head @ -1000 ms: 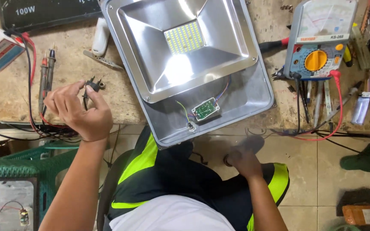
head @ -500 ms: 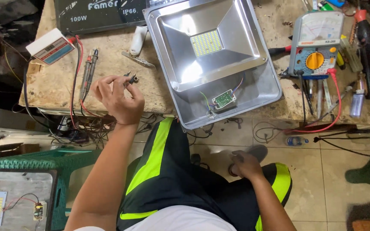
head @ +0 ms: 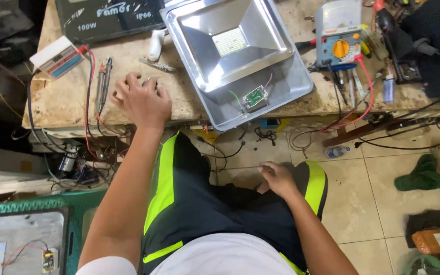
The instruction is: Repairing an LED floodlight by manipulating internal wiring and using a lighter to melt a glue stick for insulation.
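Observation:
My left hand (head: 141, 102) lies palm down on the worn wooden workbench (head: 67, 104), its fingers bent over a spot just left of the floodlight. Whatever sits under the fingers is hidden. The silver floodlight housing (head: 286, 84) lies face up, with a pale LED panel (head: 229, 42) in its middle and a small green driver board (head: 254, 97) wired on its near rim. My right hand (head: 277, 178) rests on my right thigh with nothing in it.
Red and black test probes (head: 104, 76) and a small white meter box (head: 57, 57) lie left of my hand. Beyond it are metal tweezers (head: 158, 66) and a white tube (head: 155, 45). A blue-grey multimeter (head: 338, 35) with red lead stands on the right. Cables hang under the bench.
My left hand, which pinched a small black part above the bench, has come down flat on the bench and covers that spot. The right hand stays on my thigh.

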